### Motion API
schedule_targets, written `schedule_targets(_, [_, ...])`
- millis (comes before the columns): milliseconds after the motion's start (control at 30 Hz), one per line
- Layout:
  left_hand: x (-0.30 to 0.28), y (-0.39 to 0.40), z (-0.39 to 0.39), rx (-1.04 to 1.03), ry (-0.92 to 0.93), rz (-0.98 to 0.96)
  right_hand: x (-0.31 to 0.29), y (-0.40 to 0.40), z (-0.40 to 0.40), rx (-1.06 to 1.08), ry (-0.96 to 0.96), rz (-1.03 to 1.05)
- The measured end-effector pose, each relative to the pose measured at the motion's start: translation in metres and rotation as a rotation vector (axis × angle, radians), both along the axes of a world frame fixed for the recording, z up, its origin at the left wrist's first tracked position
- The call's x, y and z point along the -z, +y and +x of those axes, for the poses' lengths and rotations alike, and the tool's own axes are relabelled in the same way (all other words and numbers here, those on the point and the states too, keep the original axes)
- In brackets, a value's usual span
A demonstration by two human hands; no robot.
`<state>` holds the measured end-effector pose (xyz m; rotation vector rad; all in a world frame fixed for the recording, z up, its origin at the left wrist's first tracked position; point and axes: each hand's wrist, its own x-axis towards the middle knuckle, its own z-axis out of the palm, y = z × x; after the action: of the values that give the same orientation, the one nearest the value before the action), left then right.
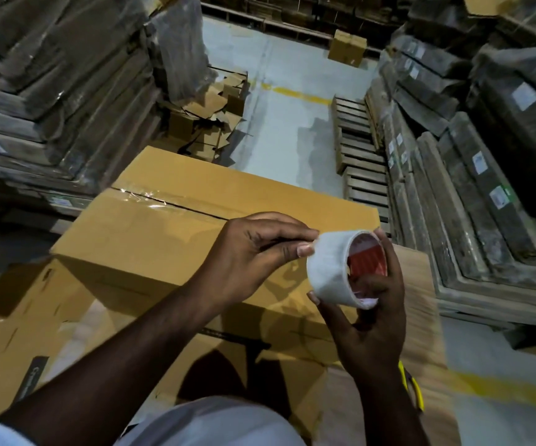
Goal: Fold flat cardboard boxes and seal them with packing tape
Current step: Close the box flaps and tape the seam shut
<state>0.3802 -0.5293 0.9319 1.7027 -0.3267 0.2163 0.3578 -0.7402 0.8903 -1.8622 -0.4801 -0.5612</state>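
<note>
Both hands on the tape roll (345,268), above the near right corner of the cardboard box (176,239).

Right hand (371,320) clamps the roll, core opening facing near-right; left hand (254,252) fingers pinch its edge. The box's seam runs left to right, taped at the left end. One pallet (361,162) lies far right between wrapped stacks (485,149); one small box (347,48) sits far.

This is a warehouse or storeroom. Tall stacks of flat goods wrapped in plastic film (51,78) rise on the left, and more wrapped stacks bearing small white labels (485,130) stand on the right. Between them runs a bare concrete floor (286,130) marked with a yellow painted line (302,94). Empty wooden pallets (360,156) lie on it, beside a heap of loose cardboard pieces (208,117), with a lone brown carton (347,48) farther back.
</note>
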Motion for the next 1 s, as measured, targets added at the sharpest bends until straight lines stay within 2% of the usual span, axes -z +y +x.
schedule_targets(133, [-0.001, 0.003, 0.002, 0.029, 0.057, -0.002, -0.004, 0.000, -0.001, 0.013, 0.019, -0.059])
schedule_targets(233, [0.001, -0.002, -0.001, -0.011, 0.003, 0.035, -0.005, -0.002, -0.001, 0.015, -0.019, -0.077])
schedule_targets(433, [0.002, -0.018, -0.006, -0.158, -0.204, 0.324, -0.006, -0.006, 0.000, -0.002, -0.049, -0.096])
schedule_targets(633, [0.003, -0.026, -0.004, -0.145, -0.182, 0.537, -0.003, -0.015, 0.002, -0.034, -0.030, -0.096])
schedule_targets(700, [0.003, -0.027, -0.005, -0.124, -0.173, 0.520, -0.003, -0.016, 0.002, -0.019, -0.022, -0.100])
schedule_targets(900, [0.010, -0.027, -0.011, -0.125, -0.101, 0.310, 0.001, -0.026, 0.005, 0.040, 0.015, -0.099])
schedule_targets(1000, [0.009, -0.028, -0.014, -0.171, -0.013, 0.143, 0.001, -0.028, 0.006, 0.037, -0.002, -0.109])
